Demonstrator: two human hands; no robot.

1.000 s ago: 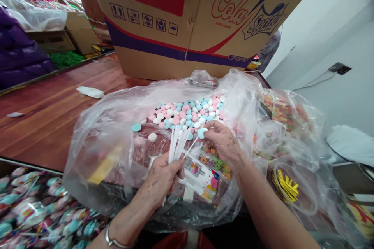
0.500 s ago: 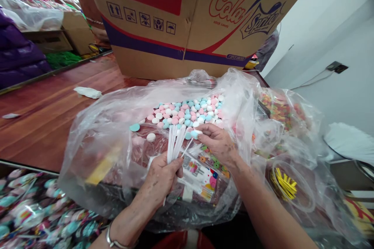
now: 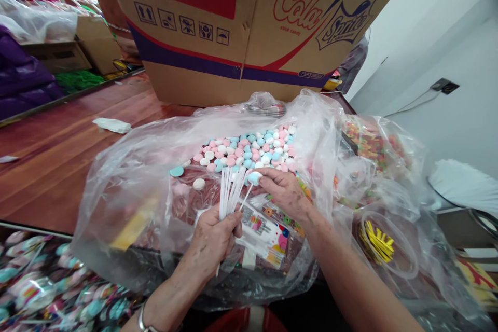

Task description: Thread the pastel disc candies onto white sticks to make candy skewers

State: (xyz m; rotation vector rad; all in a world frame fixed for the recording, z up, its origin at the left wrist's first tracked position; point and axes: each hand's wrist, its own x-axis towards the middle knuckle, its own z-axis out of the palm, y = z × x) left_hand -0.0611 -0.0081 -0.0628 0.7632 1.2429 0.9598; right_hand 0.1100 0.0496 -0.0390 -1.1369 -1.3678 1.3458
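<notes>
My left hand (image 3: 218,231) is closed around a bunch of white lollipop sticks (image 3: 230,192), which fan upward. One stick (image 3: 245,197) leans apart to the right, its upper end at a light blue candy (image 3: 254,178). My right hand (image 3: 284,189) pinches that candy between thumb and fingers; whether the stick has entered it I cannot tell. Behind the hands lies a spread of pink, white and blue candies (image 3: 243,153) on clear plastic. A white candy (image 3: 198,184) and a teal one (image 3: 176,171) lie apart at the left. Under the hands is a printed packet (image 3: 264,236).
A large cardboard box (image 3: 202,83) stands at the back of the wooden table (image 3: 50,166). Clear plastic sheeting (image 3: 116,192) covers the front. On the right are yellow twist ties (image 3: 377,241) and a bag of gummy-like sweets (image 3: 377,140). Wrapped candies (image 3: 58,285) fill the lower left.
My right hand has brought the blue candy slightly left and down, against the tip of the leaning stick. My left hand keeps its hold on the sticks. The whole view has shifted slightly.
</notes>
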